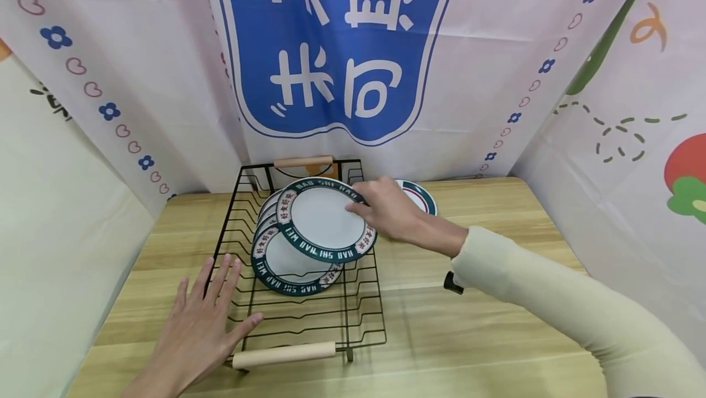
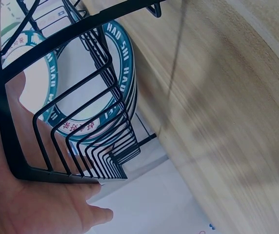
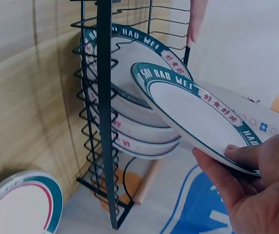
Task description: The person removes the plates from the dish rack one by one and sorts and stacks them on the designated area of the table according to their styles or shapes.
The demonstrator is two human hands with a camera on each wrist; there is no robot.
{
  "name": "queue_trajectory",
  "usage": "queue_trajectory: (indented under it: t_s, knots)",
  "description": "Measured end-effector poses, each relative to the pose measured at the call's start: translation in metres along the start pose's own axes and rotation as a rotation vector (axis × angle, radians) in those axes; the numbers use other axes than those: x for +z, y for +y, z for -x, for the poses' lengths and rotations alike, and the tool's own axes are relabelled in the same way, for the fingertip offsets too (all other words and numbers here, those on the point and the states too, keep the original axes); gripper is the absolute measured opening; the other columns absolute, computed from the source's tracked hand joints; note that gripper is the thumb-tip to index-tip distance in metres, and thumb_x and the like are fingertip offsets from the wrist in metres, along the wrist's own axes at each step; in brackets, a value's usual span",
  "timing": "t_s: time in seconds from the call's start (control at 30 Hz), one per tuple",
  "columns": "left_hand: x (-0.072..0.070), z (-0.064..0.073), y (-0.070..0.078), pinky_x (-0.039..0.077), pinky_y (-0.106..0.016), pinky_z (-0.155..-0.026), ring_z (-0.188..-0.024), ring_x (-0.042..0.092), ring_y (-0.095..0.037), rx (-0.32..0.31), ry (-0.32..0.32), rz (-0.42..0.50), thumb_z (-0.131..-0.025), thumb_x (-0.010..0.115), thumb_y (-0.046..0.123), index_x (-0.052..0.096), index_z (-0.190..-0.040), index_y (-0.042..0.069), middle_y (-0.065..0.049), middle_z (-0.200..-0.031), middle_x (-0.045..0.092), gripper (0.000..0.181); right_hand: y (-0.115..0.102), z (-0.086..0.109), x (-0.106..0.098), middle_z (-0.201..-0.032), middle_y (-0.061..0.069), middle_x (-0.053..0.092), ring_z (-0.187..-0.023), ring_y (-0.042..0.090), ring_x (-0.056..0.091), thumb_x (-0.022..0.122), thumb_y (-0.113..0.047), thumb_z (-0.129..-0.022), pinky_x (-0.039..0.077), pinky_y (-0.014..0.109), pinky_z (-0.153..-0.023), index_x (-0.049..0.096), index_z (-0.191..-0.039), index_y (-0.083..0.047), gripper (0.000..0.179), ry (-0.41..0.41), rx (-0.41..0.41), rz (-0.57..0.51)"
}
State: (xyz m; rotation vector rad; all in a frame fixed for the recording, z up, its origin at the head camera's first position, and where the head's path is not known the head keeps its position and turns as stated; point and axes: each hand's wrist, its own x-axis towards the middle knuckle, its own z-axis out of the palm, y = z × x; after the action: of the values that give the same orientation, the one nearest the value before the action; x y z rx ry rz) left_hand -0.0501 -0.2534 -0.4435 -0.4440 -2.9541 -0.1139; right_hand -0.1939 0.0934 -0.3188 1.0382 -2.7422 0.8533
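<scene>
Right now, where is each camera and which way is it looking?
Head: worn on the head, looks forward and down at the rack and plates; left hand, right hand and sleeve show.
Left wrist: worn there, looks along the rack; left hand shows.
Right wrist: worn there, looks at the held plate; right hand shows.
Head and right wrist both show the held plate.
</scene>
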Motion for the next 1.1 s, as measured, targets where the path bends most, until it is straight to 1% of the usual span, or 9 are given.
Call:
queue_trajectory:
  t_s: [0.1, 0.17, 0.3, 0.57, 0.67, 0.77, 0.83, 0.93, 1.1]
  knots:
    - [0.000, 0.000, 0.000, -0.022, -0.052, -0.125, -0.164, 0.000, -0.040, 0.001, 0.003, -0.001, -0.100, 0.055, 0.069, 0.009, -0.171, 0.009, -0.020, -0.176, 0.018, 0.104, 0.003, 0.005, -0.011, -0.068, 0.003, 0.065, -0.053, 0.008, 0.052, 0.073, -0.011, -0.101, 0.046, 0.021, -0.052, 0.073, -0.095, -0.001, 0.012, 0.003, 0.052, -0.007]
    - [-0.001, 0.000, 0.001, -0.022, -0.052, -0.126, -0.164, 0.002, -0.041, -0.002, -0.001, 0.001, -0.100, 0.055, 0.069, 0.011, -0.171, 0.008, -0.020, -0.175, 0.019, 0.103, 0.006, 0.006, -0.019, -0.067, 0.003, 0.065, -0.050, 0.009, 0.051, 0.072, -0.011, -0.101, 0.042, 0.020, -0.048, 0.074, -0.102, 0.001, 0.013, 0.002, 0.087, -0.018]
    - [-0.002, 0.000, 0.002, -0.019, -0.056, -0.126, -0.163, 0.003, -0.041, -0.010, -0.016, 0.004, -0.100, 0.054, 0.070, 0.016, -0.170, 0.006, -0.019, -0.176, 0.018, 0.103, 0.012, 0.009, -0.035, -0.066, 0.004, 0.063, -0.047, 0.011, 0.048, 0.072, -0.012, -0.102, 0.038, 0.020, -0.045, 0.074, -0.107, 0.002, 0.015, 0.018, 0.150, -0.022]
    - [-0.003, -0.001, 0.002, -0.012, -0.062, -0.128, -0.163, 0.006, -0.043, -0.014, -0.024, 0.001, -0.099, 0.054, 0.071, 0.016, -0.170, 0.006, -0.019, -0.176, 0.017, 0.103, 0.034, 0.013, -0.069, -0.074, 0.010, 0.072, -0.051, 0.016, 0.056, 0.070, -0.016, -0.104, 0.041, 0.021, -0.042, 0.073, -0.116, 0.002, 0.022, 0.041, 0.316, -0.111]
    - [-0.004, -0.001, 0.004, -0.007, -0.066, -0.127, -0.163, 0.005, -0.044, -0.024, -0.050, 0.007, -0.100, 0.053, 0.071, 0.014, -0.170, 0.006, -0.019, -0.176, 0.016, 0.103, 0.048, 0.014, -0.081, -0.081, 0.014, 0.074, -0.056, 0.017, 0.060, 0.069, -0.017, -0.104, 0.044, 0.022, -0.045, 0.071, -0.120, 0.004, 0.026, 0.064, 0.399, -0.139]
    - [-0.004, -0.001, 0.005, -0.006, -0.068, -0.127, -0.163, 0.004, -0.044, -0.036, -0.072, 0.015, -0.100, 0.053, 0.071, 0.013, -0.170, 0.006, -0.020, -0.176, 0.015, 0.104, 0.063, 0.015, -0.092, -0.090, 0.019, 0.076, -0.066, 0.020, 0.067, 0.068, -0.019, -0.105, 0.051, 0.024, -0.052, 0.069, -0.124, 0.006, 0.031, 0.093, 0.486, -0.165]
    - [-0.004, -0.001, 0.005, -0.006, -0.068, -0.127, -0.163, 0.004, -0.044, -0.038, -0.069, 0.016, -0.100, 0.053, 0.071, 0.015, -0.170, 0.006, -0.020, -0.175, 0.018, 0.103, 0.074, 0.017, -0.099, -0.097, 0.021, 0.077, -0.073, 0.022, 0.071, 0.069, -0.021, -0.105, 0.056, 0.024, -0.058, 0.068, -0.125, 0.006, 0.034, 0.122, 0.541, -0.170]
    - [-0.003, 0.000, 0.004, -0.007, -0.066, -0.127, -0.163, 0.006, -0.044, -0.032, -0.044, 0.016, -0.099, 0.055, 0.071, 0.019, -0.169, 0.005, -0.021, -0.174, 0.021, 0.103, 0.092, 0.022, -0.108, -0.106, 0.023, 0.077, -0.080, 0.022, 0.073, 0.068, -0.025, -0.105, 0.057, 0.023, -0.063, 0.066, -0.128, 0.006, 0.039, 0.151, 0.603, -0.195]
    - [-0.003, 0.000, 0.002, -0.005, -0.066, -0.128, -0.162, 0.009, -0.044, -0.019, -0.018, 0.006, -0.099, 0.054, 0.071, 0.020, -0.169, 0.005, -0.021, -0.174, 0.023, 0.102, 0.123, 0.037, -0.118, -0.114, 0.025, 0.075, -0.081, 0.016, 0.074, 0.065, -0.025, -0.107, 0.061, 0.022, -0.067, 0.063, -0.136, 0.005, 0.042, 0.194, 0.683, -0.255]
